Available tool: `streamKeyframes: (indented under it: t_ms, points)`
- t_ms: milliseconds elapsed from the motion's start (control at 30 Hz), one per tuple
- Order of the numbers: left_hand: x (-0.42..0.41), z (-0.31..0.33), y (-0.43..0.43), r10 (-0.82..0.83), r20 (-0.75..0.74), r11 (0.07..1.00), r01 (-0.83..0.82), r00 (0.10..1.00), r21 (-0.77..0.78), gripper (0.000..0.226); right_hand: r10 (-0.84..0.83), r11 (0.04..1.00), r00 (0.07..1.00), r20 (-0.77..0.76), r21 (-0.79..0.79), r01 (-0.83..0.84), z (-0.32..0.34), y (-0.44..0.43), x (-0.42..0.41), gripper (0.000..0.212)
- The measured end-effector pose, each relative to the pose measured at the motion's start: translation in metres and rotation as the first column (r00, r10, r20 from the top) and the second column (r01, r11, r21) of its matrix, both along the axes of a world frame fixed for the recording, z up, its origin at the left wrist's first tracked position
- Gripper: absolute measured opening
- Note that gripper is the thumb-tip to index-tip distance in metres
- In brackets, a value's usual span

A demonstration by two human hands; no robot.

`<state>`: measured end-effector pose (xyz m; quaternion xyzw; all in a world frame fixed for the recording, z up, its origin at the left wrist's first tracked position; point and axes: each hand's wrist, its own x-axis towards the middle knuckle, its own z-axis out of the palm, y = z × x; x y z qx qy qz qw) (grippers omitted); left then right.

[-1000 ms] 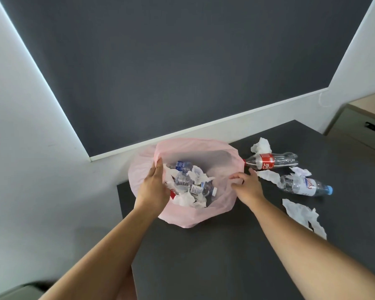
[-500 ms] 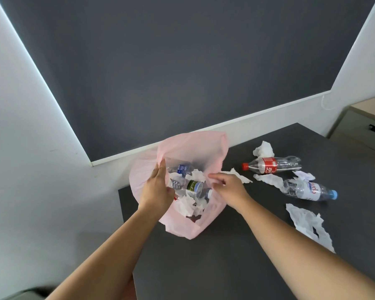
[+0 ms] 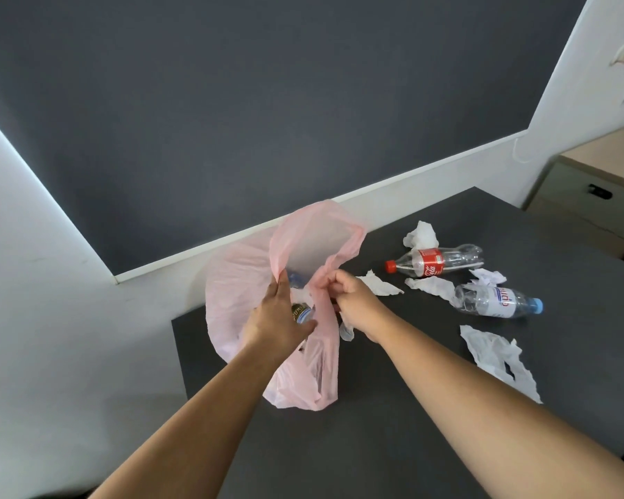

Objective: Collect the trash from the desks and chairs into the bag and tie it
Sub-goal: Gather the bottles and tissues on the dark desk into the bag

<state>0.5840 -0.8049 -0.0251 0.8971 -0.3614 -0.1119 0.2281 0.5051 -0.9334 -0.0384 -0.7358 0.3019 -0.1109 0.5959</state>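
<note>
Thin, limp and light, the pink bag (image 3: pixel 242 282) wants gripping at its rim, where the left hand (image 3: pixel 278 318) and right hand (image 3: pixel 353 300) have their fingers closed on it.

Thin, translucent pink plastic bag (image 3: pixel 245 282), crinkled and softly glossy. Matt dark desk (image 3: pixel 393 408), smooth. At three o'clock, clear glossy plastic bottles: red-labelled cola bottle (image 3: pixel 436 261), blue-capped water bottle (image 3: pixel 498 301). Crumpled white tissue paper (image 3: pixel 498 358), rough and matt.
</note>
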Motion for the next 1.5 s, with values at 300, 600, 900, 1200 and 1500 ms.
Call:
streamKeyframes:
  t_ms: [300,600,900,1200,1500]
  points:
    - [0.021,-0.005,-0.014,0.01,0.022,1.0,-0.01,1.0,0.027,0.097,-0.328,0.936,0.919,-0.218,-0.206,0.285,-0.044,-0.053,0.001,0.023]
    - [0.034,-0.009,-0.021,0.023,0.038,0.999,-0.024,0.999,0.029,0.099,0.004,0.809,0.623,-0.783,-0.363,-0.462,-0.083,-0.095,0.022,0.089]
    - [0.035,-0.013,-0.023,0.036,0.044,0.998,-0.038,0.998,0.049,0.097,-0.1,0.878,0.699,-0.708,-0.393,-0.272,-0.088,-0.099,0.007,0.015]
    - [0.019,0.004,-0.007,0.025,0.046,0.999,-0.026,0.999,0.024,0.085,-0.588,0.747,0.807,0.045,-0.353,0.564,-0.009,-0.082,-0.051,0.01]
    - [-0.008,0.035,0.028,0.048,0.047,0.996,-0.044,0.998,-0.08,0.076,0.204,0.908,0.953,-0.222,-0.321,-0.269,0.019,0.001,-0.004,0.049]
